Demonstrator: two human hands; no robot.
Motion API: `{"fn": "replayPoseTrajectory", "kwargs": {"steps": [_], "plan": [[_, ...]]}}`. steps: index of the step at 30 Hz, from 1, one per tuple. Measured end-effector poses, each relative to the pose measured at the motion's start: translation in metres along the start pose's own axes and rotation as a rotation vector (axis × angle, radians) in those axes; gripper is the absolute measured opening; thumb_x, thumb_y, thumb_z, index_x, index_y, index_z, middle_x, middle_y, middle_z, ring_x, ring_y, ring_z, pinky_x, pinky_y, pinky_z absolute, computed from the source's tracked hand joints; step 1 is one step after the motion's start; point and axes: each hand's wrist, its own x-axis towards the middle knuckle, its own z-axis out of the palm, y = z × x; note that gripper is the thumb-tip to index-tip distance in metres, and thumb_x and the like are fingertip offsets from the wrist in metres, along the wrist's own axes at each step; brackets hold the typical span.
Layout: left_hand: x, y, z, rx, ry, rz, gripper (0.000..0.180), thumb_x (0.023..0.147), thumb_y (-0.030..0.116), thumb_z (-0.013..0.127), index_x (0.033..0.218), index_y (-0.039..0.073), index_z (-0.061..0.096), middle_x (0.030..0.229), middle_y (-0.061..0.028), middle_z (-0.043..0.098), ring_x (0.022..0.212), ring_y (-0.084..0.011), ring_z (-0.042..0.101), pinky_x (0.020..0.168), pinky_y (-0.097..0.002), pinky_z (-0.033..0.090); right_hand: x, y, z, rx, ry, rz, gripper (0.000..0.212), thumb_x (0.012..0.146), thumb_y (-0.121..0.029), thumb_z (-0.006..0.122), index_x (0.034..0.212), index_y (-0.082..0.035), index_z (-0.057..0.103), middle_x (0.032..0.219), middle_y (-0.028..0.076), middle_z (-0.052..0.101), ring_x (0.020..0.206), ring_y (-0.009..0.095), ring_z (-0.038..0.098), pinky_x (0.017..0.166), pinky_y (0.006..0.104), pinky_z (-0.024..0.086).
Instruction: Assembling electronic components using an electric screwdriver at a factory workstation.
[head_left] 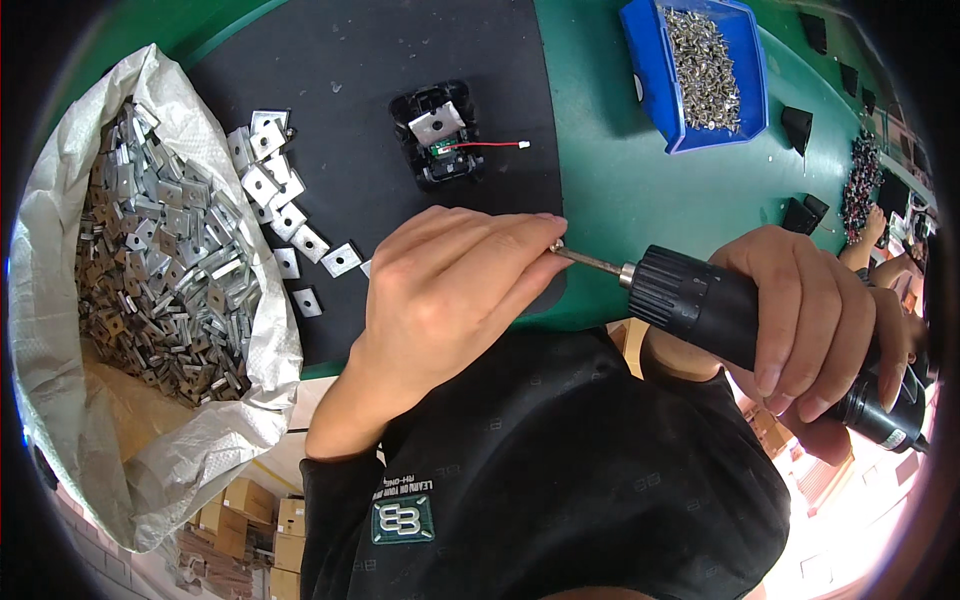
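My right hand [805,320] is wrapped around a black electric screwdriver [690,305], held sideways with its bit pointing left. Between the thumb and fingertips of my left hand [450,285] is a small metal screw [557,244], pinched at the tip of the bit. Beyond my left hand, a black plastic housing [437,175] lies on the dark mat. A silver metal plate [436,123] with a hole rests in it, beside a small green circuit board. From the board a red wire [490,144] runs right to a white connector.
At the left stands a white woven sack [270,330] full of square metal plates. Several loose plates [287,220] lie on the mat [340,60] beside it. A blue bin [676,140] of screws sits at the far right. Black parts [797,130] and another person's hand [876,225] are farther right.
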Motion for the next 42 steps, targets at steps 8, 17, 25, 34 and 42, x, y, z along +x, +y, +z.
{"fn": "replayPoseTrajectory", "kwargs": {"steps": [8,17,25,34,42], "plan": [[-0.003,-0.001,-0.002,-0.025,-0.011,0.016,0.023,0.066,0.003,0.081,0.087,0.0,0.071,0.079,-0.0089,0.071,0.07,-0.0237,0.068,0.065,-0.0319,0.052,0.0,0.005,0.001,0.005,0.0,0.008,0.035,0.078,-0.022,0.084,0.102,-0.014,0.061,0.077,0.001,0.065,0.069,0.014,0.068,0.07,0.027,0.059],[-0.004,-0.01,-0.004,0.077,0.024,0.094,0.024,0.061,0.008,0.081,0.081,0.003,0.067,0.077,-0.0055,0.068,0.068,-0.021,0.065,0.06,-0.0309,0.046,0.002,0.008,0.0,-0.011,0.003,0.1,0.035,0.078,-0.022,0.084,0.103,-0.014,0.061,0.077,0.001,0.066,0.069,0.013,0.067,0.07,0.0263,0.057],[0.008,-0.022,-0.029,0.271,0.104,0.254,0.076,0.061,0.022,0.09,0.126,-0.002,0.058,0.117,-0.017,0.067,0.105,-0.0319,0.063,0.087,-0.0368,0.05,0.004,0.012,-0.007,-0.044,-0.013,0.099,0.038,0.077,-0.023,0.085,0.105,-0.015,0.061,0.078,0.0,0.065,0.07,0.012,0.067,0.073,0.0251,0.057],[0.01,-0.044,-0.026,0.371,-0.022,-0.076,0.086,0.053,0.009,0.086,0.132,0.009,0.053,0.125,-0.0082,0.058,0.116,-0.0291,0.054,0.094,-0.041,0.036,0.011,0.023,-0.002,-0.038,0.05,0.079,0.036,0.076,-0.023,0.085,0.102,-0.016,0.061,0.077,-0.002,0.063,0.068,0.01,0.065,0.071,0.0231,0.056],[0.009,-0.046,-0.023,0.276,-0.053,-0.049,0.077,0.05,0.016,0.089,0.122,0.014,0.061,0.113,-0.0049,0.059,0.1,-0.0255,0.056,0.09,-0.0388,0.038,0.012,0.041,0.008,-0.186,0.075,0.085,0.039,0.075,-0.023,0.086,0.104,-0.016,0.061,0.078,-0.004,0.061,0.067,0.008,0.061,0.068,0.0225,0.05]]}}
